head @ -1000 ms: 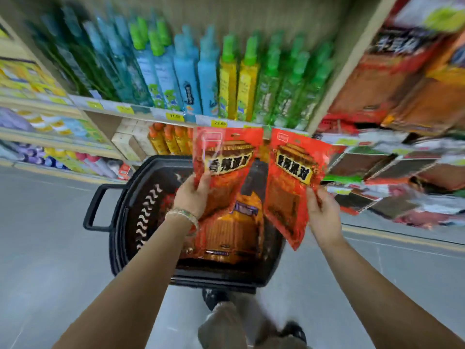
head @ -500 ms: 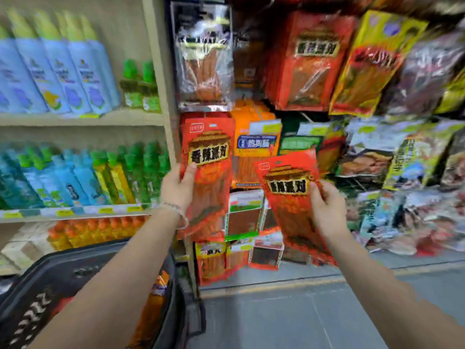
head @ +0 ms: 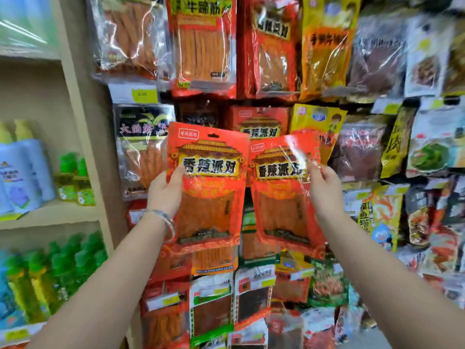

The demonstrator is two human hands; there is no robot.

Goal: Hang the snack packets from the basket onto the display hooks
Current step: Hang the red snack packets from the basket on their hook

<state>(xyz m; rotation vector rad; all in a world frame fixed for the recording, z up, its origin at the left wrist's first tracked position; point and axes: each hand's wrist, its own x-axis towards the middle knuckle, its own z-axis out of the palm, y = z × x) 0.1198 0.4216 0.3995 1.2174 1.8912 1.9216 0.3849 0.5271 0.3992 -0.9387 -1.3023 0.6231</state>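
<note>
Gripping two red packets (one each): left hand (head: pixel 164 191) holds left packet (head: pixel 208 187), right hand (head: pixel 325 190) holds right packet (head: pixel 281 195).

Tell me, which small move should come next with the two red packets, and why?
Probably raise the left packet, gripped by the left hand, towards the matching hanging packet just above; the right hand holds the right packet, and neither hangs yet.

Beige shelving (head: pixel 50 214) left, tan upright (head: pixel 80 127) at its right edge. Green-capped bottles (head: pixel 63 268) on lower shelf, blue bottles (head: pixel 25 172) above.
</note>
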